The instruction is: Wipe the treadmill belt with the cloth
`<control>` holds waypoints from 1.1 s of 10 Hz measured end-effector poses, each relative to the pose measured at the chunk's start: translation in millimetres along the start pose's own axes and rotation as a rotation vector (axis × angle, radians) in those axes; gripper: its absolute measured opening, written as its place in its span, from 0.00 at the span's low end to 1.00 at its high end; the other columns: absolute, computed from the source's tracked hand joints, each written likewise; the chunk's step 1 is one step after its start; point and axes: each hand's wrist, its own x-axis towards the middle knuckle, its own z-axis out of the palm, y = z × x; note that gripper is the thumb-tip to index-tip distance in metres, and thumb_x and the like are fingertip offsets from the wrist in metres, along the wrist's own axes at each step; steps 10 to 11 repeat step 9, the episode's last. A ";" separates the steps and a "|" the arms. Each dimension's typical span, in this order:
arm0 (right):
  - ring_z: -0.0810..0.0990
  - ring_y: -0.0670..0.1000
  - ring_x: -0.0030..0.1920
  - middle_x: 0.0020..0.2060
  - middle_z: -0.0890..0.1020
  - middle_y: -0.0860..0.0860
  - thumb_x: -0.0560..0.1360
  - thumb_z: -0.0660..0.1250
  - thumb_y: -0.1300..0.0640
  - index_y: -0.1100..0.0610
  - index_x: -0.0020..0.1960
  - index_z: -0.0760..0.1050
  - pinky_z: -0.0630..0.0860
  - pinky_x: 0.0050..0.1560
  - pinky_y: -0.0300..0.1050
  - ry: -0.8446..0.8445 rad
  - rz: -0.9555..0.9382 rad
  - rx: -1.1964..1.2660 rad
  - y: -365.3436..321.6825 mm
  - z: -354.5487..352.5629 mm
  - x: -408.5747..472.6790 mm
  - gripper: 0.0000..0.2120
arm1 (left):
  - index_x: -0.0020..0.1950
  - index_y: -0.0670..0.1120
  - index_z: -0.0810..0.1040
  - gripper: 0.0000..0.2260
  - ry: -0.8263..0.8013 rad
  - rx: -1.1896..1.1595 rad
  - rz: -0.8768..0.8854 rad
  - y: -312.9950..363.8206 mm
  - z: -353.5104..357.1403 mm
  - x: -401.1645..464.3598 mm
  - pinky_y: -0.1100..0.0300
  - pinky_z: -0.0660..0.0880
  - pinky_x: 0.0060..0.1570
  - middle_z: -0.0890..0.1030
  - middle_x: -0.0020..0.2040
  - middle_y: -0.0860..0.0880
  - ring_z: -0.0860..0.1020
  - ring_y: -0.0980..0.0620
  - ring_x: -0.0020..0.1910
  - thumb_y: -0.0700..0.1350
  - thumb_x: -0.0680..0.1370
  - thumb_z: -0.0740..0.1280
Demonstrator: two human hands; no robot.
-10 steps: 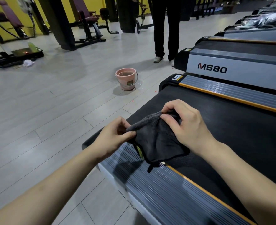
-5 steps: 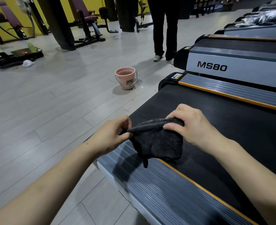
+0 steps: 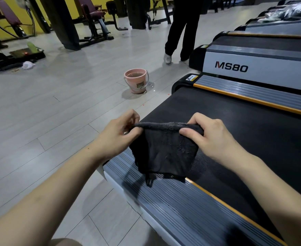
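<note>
A dark grey cloth [image 3: 164, 150] hangs stretched between both hands, above the near side rail of the treadmill. My left hand [image 3: 118, 132] pinches its upper left corner. My right hand [image 3: 211, 137] grips the upper right corner, thumb in front. The cloth's lower edge droops onto the ribbed grey rail [image 3: 172, 201] with its orange strip. The black treadmill belt [image 3: 243, 132] runs from the lower right toward the rear end near the middle of the view.
A pink bucket [image 3: 137, 83] holding water stands on the grey floor past the treadmill's end. A person in dark trousers [image 3: 181, 29] stands beyond it. A second treadmill marked MS80 [image 3: 252, 66] lies to the right. Gym machines [image 3: 93, 23] line the back.
Both hands have lifted the cloth off the belt and pulled it out wide between them; it was bunched low on the belt edge before.
</note>
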 end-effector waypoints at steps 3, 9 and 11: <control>0.76 0.45 0.33 0.34 0.83 0.57 0.73 0.73 0.49 0.55 0.44 0.76 0.72 0.39 0.44 -0.444 0.293 0.330 -5.6 33.3 -28.2 0.10 | 0.51 0.51 0.77 0.03 -0.141 -0.175 -0.288 -32.5 15.4 -7.5 0.54 0.76 0.45 0.81 0.45 0.47 0.77 0.55 0.41 0.43 0.80 0.69; 0.79 0.43 0.48 0.43 0.81 0.39 0.76 0.66 0.41 0.43 0.53 0.76 0.78 0.50 0.46 -0.423 0.249 -0.362 35.2 29.6 -36.7 0.09 | 0.63 0.56 0.76 0.12 -0.178 0.428 -0.049 -56.9 68.2 20.0 0.53 0.74 0.60 0.76 0.61 0.55 0.76 0.53 0.60 0.50 0.80 0.67; 0.79 0.43 0.48 0.43 0.81 0.39 0.76 0.66 0.41 0.43 0.53 0.76 0.78 0.50 0.46 -0.423 0.249 -0.362 35.2 29.6 -36.7 0.09 | 0.63 0.56 0.76 0.12 -0.178 0.428 -0.049 -56.9 68.2 20.0 0.53 0.74 0.60 0.76 0.61 0.55 0.76 0.53 0.60 0.50 0.80 0.67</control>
